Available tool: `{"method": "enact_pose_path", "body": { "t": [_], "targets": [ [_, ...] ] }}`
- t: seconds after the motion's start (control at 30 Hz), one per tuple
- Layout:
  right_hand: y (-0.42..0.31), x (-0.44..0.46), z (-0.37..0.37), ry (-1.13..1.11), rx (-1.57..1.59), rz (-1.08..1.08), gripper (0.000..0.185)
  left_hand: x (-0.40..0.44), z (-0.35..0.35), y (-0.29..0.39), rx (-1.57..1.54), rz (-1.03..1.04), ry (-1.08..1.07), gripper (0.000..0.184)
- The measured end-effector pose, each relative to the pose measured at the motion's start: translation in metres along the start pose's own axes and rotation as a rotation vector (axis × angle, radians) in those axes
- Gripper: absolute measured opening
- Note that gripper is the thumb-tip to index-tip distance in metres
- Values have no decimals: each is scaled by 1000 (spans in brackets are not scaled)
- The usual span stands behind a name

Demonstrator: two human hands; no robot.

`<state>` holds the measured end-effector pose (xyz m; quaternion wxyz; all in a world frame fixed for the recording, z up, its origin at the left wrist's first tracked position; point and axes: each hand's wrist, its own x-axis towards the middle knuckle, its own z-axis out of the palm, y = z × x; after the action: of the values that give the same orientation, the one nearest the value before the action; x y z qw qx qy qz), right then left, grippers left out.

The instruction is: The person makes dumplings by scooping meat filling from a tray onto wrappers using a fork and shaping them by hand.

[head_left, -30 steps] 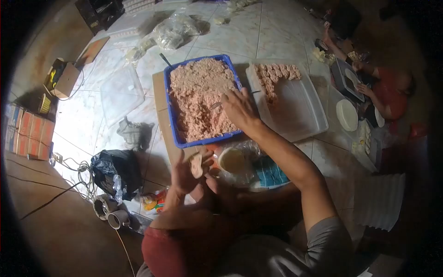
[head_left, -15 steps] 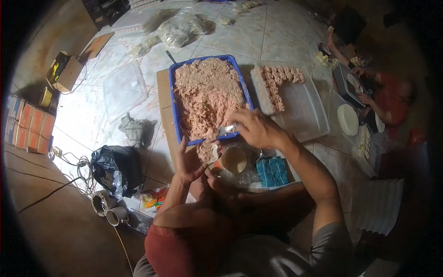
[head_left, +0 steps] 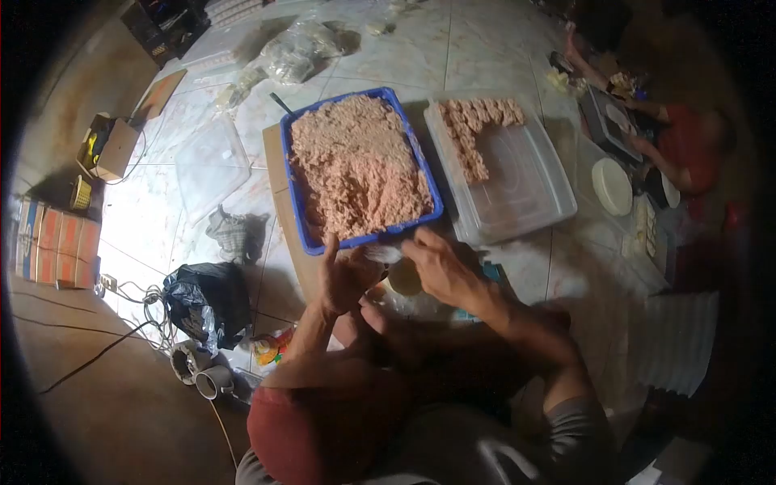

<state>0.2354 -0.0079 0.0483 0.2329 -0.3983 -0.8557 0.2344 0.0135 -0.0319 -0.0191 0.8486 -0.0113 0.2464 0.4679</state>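
My left hand (head_left: 341, 281) is cupped, palm up, just in front of a blue tub (head_left: 434, 212) heaped with pinkish minced meat filling (head_left: 356, 153). It holds a thin pale wrapper with filling, now mostly hidden by the fingers. My right hand (head_left: 443, 267) grips a spoon by its handle; the pale, blurred spoon (head_left: 383, 254) reaches toward my left palm. To the right of the tub, a clear plastic container (head_left: 533, 212) holds rows of filled pieces (head_left: 477, 121) along its far and left sides.
A cup-like container (head_left: 404, 279) stands below my hands, partly covered. A black plastic bag (head_left: 206, 303), cables and a mug (head_left: 212, 381) lie to the left. Clear plastic bags (head_left: 299, 52) are at the back. Another person (head_left: 691, 145) works at the right.
The spoon has come down and left to my left palm. My left fingers have curled up around the wrapper, hiding its filling. The view has shifted slightly.
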Motion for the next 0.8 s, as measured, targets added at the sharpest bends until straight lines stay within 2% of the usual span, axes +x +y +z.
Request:
{"method": "enact_pose_path", "body": {
  "t": [0.03,0.07,0.1,0.17,0.2,0.3,0.33,0.37,0.43,0.47,0.53,0.57,0.6,0.63,0.7,0.73,0.8],
  "targets": [
    [-18,8,-11,-88,-30,76,13,-3,19,-6,56,13,80,89],
    [-12,3,-4,-94,-31,63,11,-2,31,-6,117,37,148,90],
    [-8,-2,6,-101,-29,49,9,3,16,-3,124,38,144,90],
    [-12,-6,2,-90,-115,47,11,14,-29,8,192,-35,-144,91],
    [-11,-6,-1,-87,-204,50,17,4,-2,3,287,8,-5,91],
    [-4,-6,5,-149,-82,17,12,-3,16,1,351,-39,81,91],
    [-2,-10,8,-125,-1,88,15,7,0,8,225,-82,-201,88],
    [-2,-14,10,-123,-4,83,15,11,-18,6,227,-76,-205,88],
    [-10,-16,6,20,5,71,18,6,-4,2,238,51,-17,88],
    [-1,-21,16,24,71,-8,19,0,0,-2,229,41,-6,88],
    [-1,-32,18,-17,89,31,19,-4,10,0,114,-54,-44,85],
    [-1,-35,19,-48,99,61,20,-3,0,1,115,-49,-44,85],
    [-1,-35,27,67,37,45,21,-1,-5,4,107,-23,-85,84],
    [3,-37,31,66,38,42,21,0,-12,5,99,-5,-120,83],
    [0,-46,34,66,83,69,23,-3,-3,-6,108,-1,-57,81],
    [-3,-48,29,-11,3,137,20,-4,7,-8,124,17,-5,80],
    [-13,-47,19,76,30,172,17,-1,2,-5,185,82,-22,79]
  ]
}}
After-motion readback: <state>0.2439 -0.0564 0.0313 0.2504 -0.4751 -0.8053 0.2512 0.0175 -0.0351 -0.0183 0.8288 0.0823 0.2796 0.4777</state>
